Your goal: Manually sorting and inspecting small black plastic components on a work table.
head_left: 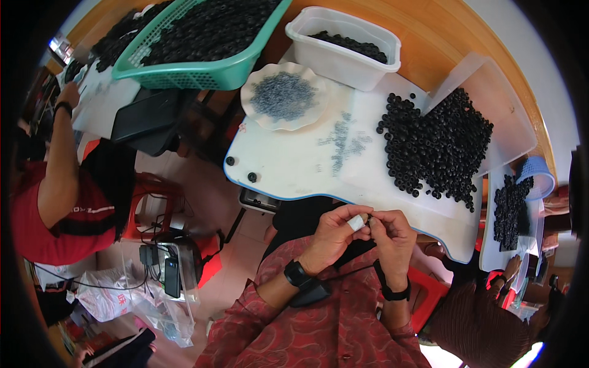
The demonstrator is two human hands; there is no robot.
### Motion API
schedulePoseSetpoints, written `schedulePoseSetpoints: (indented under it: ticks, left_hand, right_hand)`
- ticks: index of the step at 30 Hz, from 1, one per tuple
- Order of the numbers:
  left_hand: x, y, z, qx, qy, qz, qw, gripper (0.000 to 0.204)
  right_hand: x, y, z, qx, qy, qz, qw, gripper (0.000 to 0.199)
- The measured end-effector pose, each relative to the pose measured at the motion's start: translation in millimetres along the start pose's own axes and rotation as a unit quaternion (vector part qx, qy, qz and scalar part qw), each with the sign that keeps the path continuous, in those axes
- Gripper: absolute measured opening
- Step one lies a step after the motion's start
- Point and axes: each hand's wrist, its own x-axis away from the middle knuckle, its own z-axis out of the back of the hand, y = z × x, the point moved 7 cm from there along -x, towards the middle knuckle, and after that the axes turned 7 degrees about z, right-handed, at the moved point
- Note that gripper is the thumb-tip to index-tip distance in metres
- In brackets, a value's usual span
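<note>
Here, my bare left hand point(334, 238) and right hand point(394, 240) pinch between them a small dark piece point(369, 220), axis hidden, the heap of black, rubbery-looking rings point(438, 147) lying beyond, nearer my right.

White lettering point(93, 210) on a co-worker's red shirt point(55, 248)

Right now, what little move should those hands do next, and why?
Maybe shift the left hand and right hand forward over the white table: their fingers seem to meet just off its near edge, so anything tiny slipping loose might miss the tabletop.
</note>
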Motion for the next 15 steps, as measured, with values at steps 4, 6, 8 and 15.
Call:
schedulePoseSetpoints:
  ticks: [4, 6, 8, 15]
  left_hand:
    - [1.4, -6.5, -0.9, -0.029, -0.004, 0.002, 1.000, 0.025]
    - [3.8, -6.8, -3.1, -0.039, 0.000, 0.000, 0.999, 0.025]
    - [9.1, -4.9, -5.8, -0.048, -0.004, -0.008, 0.999, 0.025]
    - [28.9, 1.1, -6.2, -0.055, -0.023, -0.040, 0.997, 0.023]
  right_hand:
    - [3.2, 0.9, 5.3, -0.002, -0.003, -0.015, 1.000, 0.007]
    - [2.8, -2.6, 7.0, -0.010, -0.009, -0.019, 1.000, 0.007]
    - [4.2, -0.1, 8.5, -0.004, -0.022, -0.045, 0.999, 0.007]
    - [19.5, -21.9, -4.7, 0.025, -0.025, -0.014, 0.999, 0.014]
